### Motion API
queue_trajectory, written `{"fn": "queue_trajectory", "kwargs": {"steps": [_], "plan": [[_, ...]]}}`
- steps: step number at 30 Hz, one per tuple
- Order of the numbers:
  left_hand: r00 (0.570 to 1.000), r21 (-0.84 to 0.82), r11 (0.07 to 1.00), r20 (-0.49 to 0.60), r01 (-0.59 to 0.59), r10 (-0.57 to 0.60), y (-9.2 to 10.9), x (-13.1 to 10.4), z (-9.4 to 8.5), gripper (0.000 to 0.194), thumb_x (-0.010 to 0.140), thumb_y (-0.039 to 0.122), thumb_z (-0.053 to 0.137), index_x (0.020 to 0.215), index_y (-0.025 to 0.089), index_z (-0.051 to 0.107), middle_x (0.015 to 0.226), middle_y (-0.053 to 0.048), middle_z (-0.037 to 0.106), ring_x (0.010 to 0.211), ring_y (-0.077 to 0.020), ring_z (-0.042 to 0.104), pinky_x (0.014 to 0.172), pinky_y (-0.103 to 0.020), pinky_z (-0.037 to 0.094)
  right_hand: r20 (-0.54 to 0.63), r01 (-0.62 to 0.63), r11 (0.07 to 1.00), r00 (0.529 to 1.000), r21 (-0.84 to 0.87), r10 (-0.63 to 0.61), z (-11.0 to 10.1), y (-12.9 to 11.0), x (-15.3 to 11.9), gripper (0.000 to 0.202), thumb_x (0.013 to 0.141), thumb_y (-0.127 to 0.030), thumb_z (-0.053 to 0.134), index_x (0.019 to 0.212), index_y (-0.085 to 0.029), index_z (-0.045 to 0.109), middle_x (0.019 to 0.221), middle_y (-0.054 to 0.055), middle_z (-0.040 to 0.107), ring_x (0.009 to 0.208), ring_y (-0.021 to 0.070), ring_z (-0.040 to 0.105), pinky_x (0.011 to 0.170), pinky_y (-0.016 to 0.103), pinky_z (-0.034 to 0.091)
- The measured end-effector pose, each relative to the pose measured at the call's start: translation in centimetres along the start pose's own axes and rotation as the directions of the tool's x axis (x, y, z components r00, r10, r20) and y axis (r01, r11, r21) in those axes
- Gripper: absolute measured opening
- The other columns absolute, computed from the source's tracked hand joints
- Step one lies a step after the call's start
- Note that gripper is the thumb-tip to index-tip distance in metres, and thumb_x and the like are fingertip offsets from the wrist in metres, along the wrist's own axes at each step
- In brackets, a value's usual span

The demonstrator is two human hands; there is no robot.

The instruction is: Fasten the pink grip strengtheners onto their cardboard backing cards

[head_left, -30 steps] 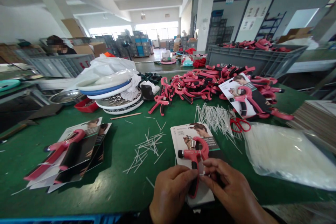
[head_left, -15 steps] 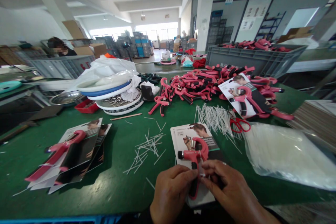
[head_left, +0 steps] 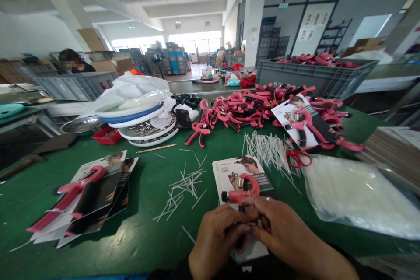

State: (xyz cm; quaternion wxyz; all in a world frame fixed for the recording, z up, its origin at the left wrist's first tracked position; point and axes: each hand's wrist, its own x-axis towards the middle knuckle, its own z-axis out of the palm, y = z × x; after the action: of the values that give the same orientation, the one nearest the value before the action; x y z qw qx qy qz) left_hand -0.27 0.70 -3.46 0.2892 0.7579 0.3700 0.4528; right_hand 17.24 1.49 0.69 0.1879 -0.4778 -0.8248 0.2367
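A pink and black hand grip lies on a printed card at the front edge of the green table. My left hand and my right hand meet over the grip's lower handles, fingertips pinched together. Between them is something small and pale, mostly hidden by the fingers. To the left are loose white ties; a thicker bunch of ties is behind my right hand, beside red scissors.
Carded grips are stacked on the left. Behind are stacked round trays, a pile of pink grips and a grey crate. A plastic bag lies right. A person is at the far left.
Both hands have closed in on each other over the handles, and my right hand's fingers now cover more of the grip. The view has shifted slightly.
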Motion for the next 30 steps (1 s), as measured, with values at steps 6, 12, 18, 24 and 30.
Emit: {"fn": "queue_trajectory", "kwargs": {"steps": [6, 12, 18, 24, 30], "plan": [[0.999, 0.047, 0.999, 0.047, 0.004, -0.006, 0.4, 0.3, -0.1, 0.011, 0.082, 0.024, 0.059, 0.081, 0.015, 0.066, 0.073, -0.005, 0.067, 0.066, -0.0127, 0.062, 0.061, -0.018, 0.046, -0.044, 0.179, 0.984, 0.983, -0.012, -0.179, -1.1, 0.4, -1.6, 0.012, 0.087, -0.023, 0.050, 0.089, -0.020, 0.061, 0.084, 0.004, 0.064, 0.078, 0.0177, 0.058, 0.070, 0.030, 0.045], [0.989, 0.205, 0.976, 0.143, -0.073, 0.044, 1.2, 0.5, 0.2, 0.017, 0.086, 0.024, 0.052, 0.081, 0.017, 0.067, 0.073, -0.004, 0.065, 0.064, -0.0131, 0.060, 0.059, -0.020, 0.046, 0.049, -0.005, 0.999, 0.999, 0.039, 0.003, -1.5, -1.3, -1.5, 0.021, 0.087, -0.019, 0.042, 0.071, -0.019, 0.056, 0.071, 0.002, 0.061, 0.065, 0.0145, 0.056, 0.057, 0.024, 0.041], [0.984, 0.312, 0.949, 0.178, -0.052, -0.004, 1.6, 0.9, -0.1, 0.006, 0.077, 0.019, 0.062, 0.081, 0.022, 0.065, 0.096, -0.003, 0.064, 0.086, -0.0172, 0.060, 0.072, -0.026, 0.048, -0.033, -0.048, 0.996, 0.998, -0.078, 0.046, -0.4, -0.7, -2.2, 0.021, 0.085, -0.018, 0.040, 0.066, -0.019, 0.050, 0.067, 0.003, 0.057, 0.062, 0.0153, 0.055, 0.055, 0.025, 0.040], [0.933, 0.415, 0.910, 0.326, 0.003, -0.152, 3.3, 1.6, -0.6, 0.004, 0.074, 0.023, 0.060, 0.077, 0.025, 0.062, 0.100, 0.000, 0.061, 0.090, -0.0204, 0.057, 0.076, -0.032, 0.048, -0.115, 0.017, 0.986, 0.993, -0.167, -0.036, 1.1, 1.5, -4.6, 0.023, 0.088, -0.018, 0.035, 0.073, -0.018, 0.052, 0.068, 0.003, 0.058, 0.063, 0.0157, 0.057, 0.060, 0.028, 0.043], [0.904, 0.429, 0.879, 0.256, 0.211, -0.342, 3.9, 1.4, 0.0, 0.038, 0.063, 0.018, 0.061, 0.100, 0.027, 0.060, 0.115, -0.005, 0.053, 0.095, -0.0259, 0.056, 0.081, -0.041, 0.049, 0.009, -0.052, 0.988, 0.999, -0.149, 0.054, 0.2, 0.8, -4.1, 0.022, 0.088, -0.020, 0.036, 0.071, -0.019, 0.050, 0.068, 0.003, 0.059, 0.061, 0.0154, 0.057, 0.055, 0.026, 0.041]]}}
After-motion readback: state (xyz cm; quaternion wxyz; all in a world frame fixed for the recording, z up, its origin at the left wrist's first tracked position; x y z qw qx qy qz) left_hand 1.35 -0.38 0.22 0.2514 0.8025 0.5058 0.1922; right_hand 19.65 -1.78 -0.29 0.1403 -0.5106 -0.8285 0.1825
